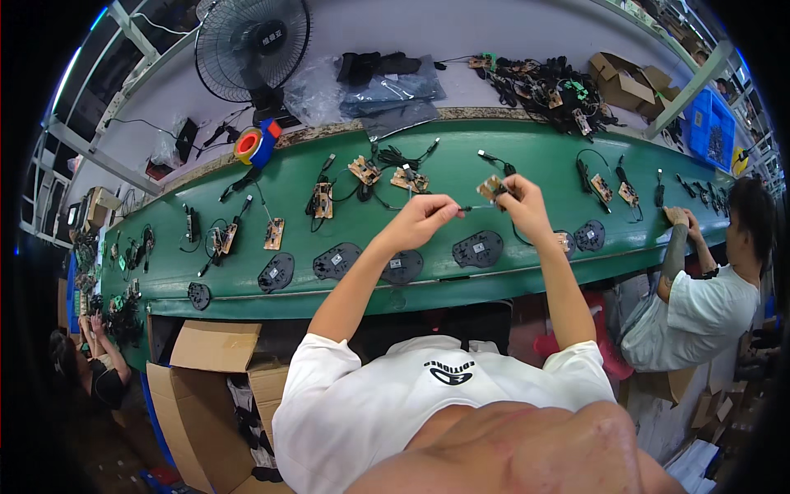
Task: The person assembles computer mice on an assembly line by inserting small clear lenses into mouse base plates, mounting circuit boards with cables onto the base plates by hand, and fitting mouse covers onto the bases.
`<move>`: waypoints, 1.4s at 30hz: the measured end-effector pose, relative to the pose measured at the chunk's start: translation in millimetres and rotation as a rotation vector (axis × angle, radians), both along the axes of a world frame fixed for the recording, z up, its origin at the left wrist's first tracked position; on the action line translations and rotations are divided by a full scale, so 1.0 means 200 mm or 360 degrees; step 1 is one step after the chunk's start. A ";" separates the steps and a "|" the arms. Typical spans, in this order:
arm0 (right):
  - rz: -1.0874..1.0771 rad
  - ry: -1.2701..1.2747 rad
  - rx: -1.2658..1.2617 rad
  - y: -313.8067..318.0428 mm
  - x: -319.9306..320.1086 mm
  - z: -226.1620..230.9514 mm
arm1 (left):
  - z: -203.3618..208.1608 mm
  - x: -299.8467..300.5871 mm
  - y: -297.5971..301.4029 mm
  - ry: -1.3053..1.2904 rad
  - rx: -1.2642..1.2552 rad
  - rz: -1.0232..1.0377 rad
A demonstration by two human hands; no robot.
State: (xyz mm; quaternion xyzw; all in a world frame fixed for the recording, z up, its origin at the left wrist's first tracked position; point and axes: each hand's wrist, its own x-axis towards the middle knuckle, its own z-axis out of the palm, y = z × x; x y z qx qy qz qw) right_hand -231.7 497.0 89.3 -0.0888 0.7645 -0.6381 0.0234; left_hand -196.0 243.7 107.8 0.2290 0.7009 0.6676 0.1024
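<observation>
Above the green work surface, my right hand grips a small brown circuit board between thumb and fingers. My left hand is closed in a pinch on a thin dark cable, whose end sticks out toward the board. Below my hands lie dark rounded plastic shells, one under the right wrist and another left of my left forearm. Behind my left hand rest more boards with coiled black cables, among them a board and a board.
A black fan and a tape dispenser stand at the back left. A heap of cabled boards, cardboard boxes and a blue bin line the back right. Co-workers sit at the right and far left.
</observation>
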 end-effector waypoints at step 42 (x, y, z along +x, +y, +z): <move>0.1598 -0.1189 0.0178 0.02 0.52 -0.02 | -0.08 0.25 0.02 0.0235 -0.0408 -0.0338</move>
